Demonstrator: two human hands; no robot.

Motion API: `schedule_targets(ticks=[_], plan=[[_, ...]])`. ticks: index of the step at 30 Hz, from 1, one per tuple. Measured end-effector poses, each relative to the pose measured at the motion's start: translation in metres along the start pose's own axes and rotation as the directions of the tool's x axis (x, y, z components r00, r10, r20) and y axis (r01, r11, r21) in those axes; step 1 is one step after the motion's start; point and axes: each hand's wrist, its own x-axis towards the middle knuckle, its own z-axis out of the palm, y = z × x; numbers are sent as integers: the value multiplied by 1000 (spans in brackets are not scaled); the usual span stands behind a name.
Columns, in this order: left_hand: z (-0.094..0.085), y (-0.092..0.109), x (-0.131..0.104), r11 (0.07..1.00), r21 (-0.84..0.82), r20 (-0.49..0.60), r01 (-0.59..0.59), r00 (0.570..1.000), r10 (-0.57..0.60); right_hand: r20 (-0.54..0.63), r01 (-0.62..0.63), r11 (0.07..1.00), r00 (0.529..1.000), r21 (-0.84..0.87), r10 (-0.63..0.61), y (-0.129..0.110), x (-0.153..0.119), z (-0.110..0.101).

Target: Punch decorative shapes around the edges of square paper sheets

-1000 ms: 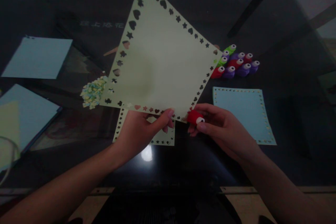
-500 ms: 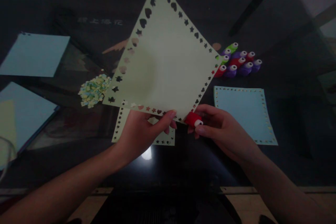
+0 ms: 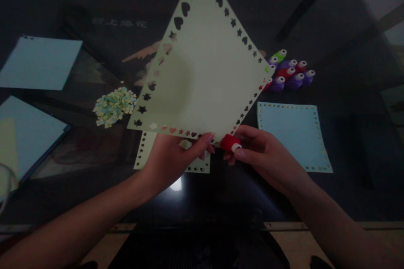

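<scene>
My left hand [image 3: 183, 151] pinches the lower edge of a pale yellow-green sheet of paper [image 3: 211, 67], held up at a tilt. Hearts, stars and leaf shapes are cut through along its borders. At the sheet's lower right corner, my right hand [image 3: 255, 147] has its fingers closed around a small red craft punch [image 3: 231, 143] with a white end. The punch sits against the paper's edge. Beneath my left hand lies another yellowish sheet [image 3: 140, 157] with a punched border, mostly covered.
Several red, purple and green punches [image 3: 295, 80] are grouped at the right. Below them rests a blue sheet [image 3: 287, 134] with a punched border. Left of centre is a pile of paper cut-outs [image 3: 115, 105]. Blue papers [image 3: 41, 65] and a mixed paper stack [image 3: 34, 130] lie far left.
The held sheet has shifted slightly to the right and turned a little. The red punch has moved slightly left along its corner. Both hands keep their hold.
</scene>
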Motion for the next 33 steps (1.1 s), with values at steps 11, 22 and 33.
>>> schedule_targets(ticks=[11,22,33], plan=[[-1,3,2,997,-70,1,19,1000,-19,-1,1,1000,1000,-6,-1,0,1,2],[1,0,2,996,-87,4,27,1000,-27,-14,-2,1000,1000,-24,2,1,0,1],[-1,2,1,997,-80,-2,17,1000,-17,-18,-2,1000,1000,-29,1,1,-1,0]])
